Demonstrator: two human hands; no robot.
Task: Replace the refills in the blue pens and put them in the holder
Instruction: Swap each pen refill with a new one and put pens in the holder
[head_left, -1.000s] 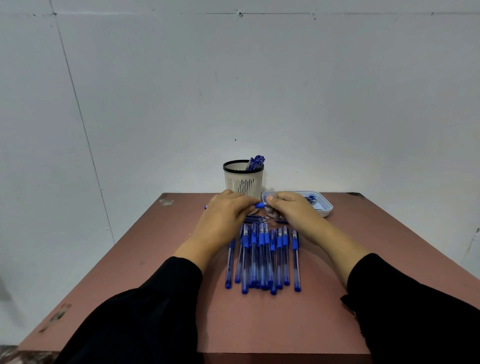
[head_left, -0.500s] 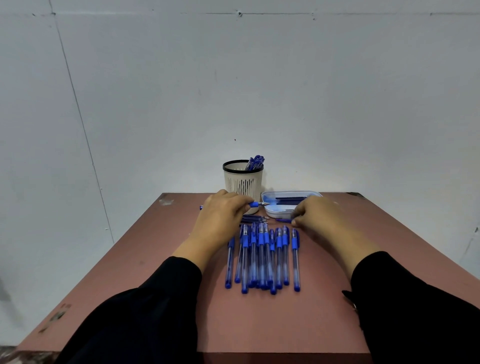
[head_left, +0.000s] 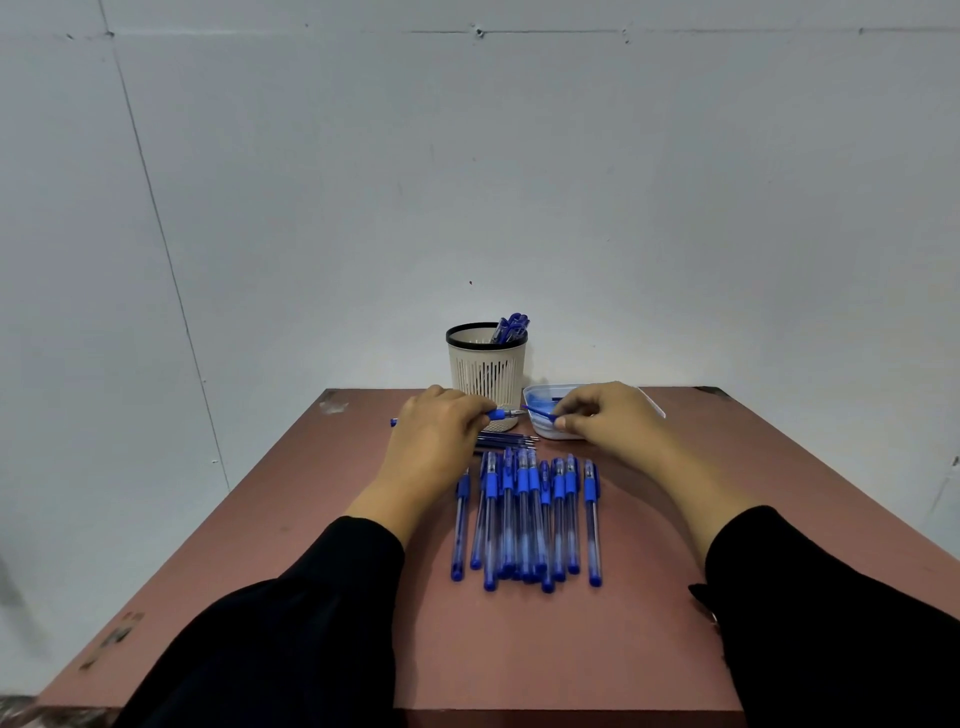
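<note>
Since half a second ago, the right hand (head_left: 608, 415) has lifted from the desk (head_left: 363, 597) to the far white tray (head_left: 540, 428), its grip pinching a thin blue piece (head_left: 537, 411). Nearer lie about ten blue pens (head_left: 524, 519). Left hand (head_left: 441, 431) grips one pen (head_left: 498, 414) before the single holder (head_left: 485, 364).

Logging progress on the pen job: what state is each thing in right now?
left hand: grips a pen
pen: held level, tip bare
right hand: pinches a thin blue piece over the tray
tray: open, blue bits inside
holder: upright, pens inside
row of pens: lying flat, capped
loose refills: lying flat
</note>
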